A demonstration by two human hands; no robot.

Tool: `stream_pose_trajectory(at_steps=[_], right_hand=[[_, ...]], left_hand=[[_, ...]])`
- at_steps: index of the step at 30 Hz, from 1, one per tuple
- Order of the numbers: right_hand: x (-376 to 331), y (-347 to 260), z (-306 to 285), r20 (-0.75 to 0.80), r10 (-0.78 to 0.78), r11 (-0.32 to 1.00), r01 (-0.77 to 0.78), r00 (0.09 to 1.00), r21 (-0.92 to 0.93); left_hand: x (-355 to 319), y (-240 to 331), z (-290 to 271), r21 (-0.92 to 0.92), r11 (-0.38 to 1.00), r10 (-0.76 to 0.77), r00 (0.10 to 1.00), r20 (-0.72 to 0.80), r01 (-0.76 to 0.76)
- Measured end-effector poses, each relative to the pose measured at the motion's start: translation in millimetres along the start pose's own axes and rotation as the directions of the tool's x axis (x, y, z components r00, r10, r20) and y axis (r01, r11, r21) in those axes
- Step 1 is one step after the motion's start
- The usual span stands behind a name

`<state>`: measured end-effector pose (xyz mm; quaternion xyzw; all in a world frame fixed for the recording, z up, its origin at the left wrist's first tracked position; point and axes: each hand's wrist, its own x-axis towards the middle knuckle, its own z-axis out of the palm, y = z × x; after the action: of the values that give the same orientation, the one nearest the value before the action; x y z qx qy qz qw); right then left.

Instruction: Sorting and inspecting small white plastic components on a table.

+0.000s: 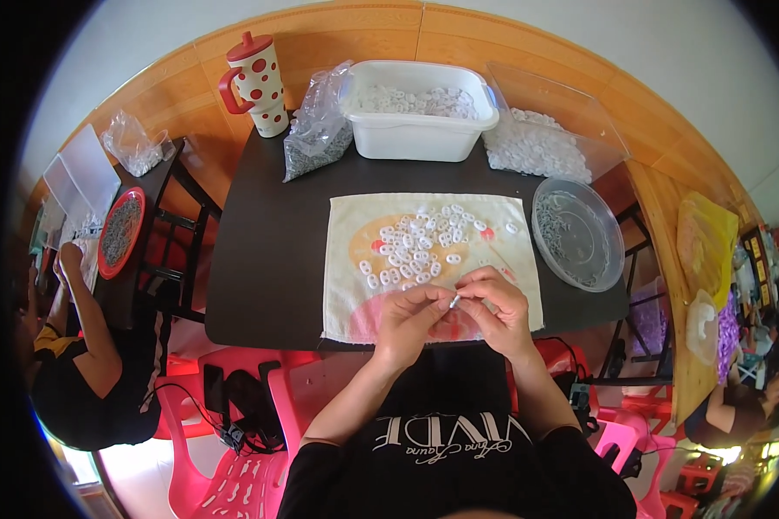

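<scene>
Dark table [264,259], mid-frame | left hand [407,322] and right hand [499,313], lower centre: fingertips pinched around one small piece [454,302] | likely light, stiff, slick; best held by its edges | fingers hide its shape | beyond, white pieces [420,246] heaped; tub [415,140] contents indistinct

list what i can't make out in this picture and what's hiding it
All in the head view:
Small pale piece: full shape, covered by the left grip and right grip.
Rectangular white plastic tub: its lower contents, hidden by its front wall and the upper pieces.
Small grey pieces in the round red tray: individual shapes, too small.
</scene>
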<state>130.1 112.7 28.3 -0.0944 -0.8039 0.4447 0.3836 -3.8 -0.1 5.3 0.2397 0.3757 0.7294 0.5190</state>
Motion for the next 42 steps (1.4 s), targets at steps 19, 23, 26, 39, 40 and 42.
stream_pose_trajectory(at_steps=[19, 23, 26, 39, 40, 42], right_hand=[[0, -10, 14, 0.083, -0.033, 0.756, 0.08, 0.996, -0.65], [0, -6, 12, 0.114, -0.055, 0.79, 0.113, 0.992, -0.603], [-8, -2, 7, 0.165, -0.025, 0.818, 0.115, 0.986, -0.563], [-17, 8, -8, -0.12, 0.423, 0.886, -0.381, 0.898, 0.265], [-13, 6, -5, -0.144, 0.477, 0.82, -0.381, 0.867, 0.427], [-11, 4, 1, -0.137, 0.47, 0.82, -0.373, 0.872, 0.435]], left_hand=[[7, 11, -18, 0.15, 0.965, 0.24, 0.959, -0.153, -0.217], [4, 9, -16, 0.166, 0.963, 0.238, 0.957, -0.168, -0.21], [2, 7, -17, 0.178, 0.96, 0.24, 0.961, -0.14, -0.214], [1, -3, -8, 0.236, 0.96, 0.127, 0.986, 0.109, -0.15], [1, -4, -8, 0.231, 0.961, 0.126, 0.983, 0.132, -0.155], [1, -2, -3, 0.228, 0.96, 0.136, 0.982, 0.129, -0.163]])
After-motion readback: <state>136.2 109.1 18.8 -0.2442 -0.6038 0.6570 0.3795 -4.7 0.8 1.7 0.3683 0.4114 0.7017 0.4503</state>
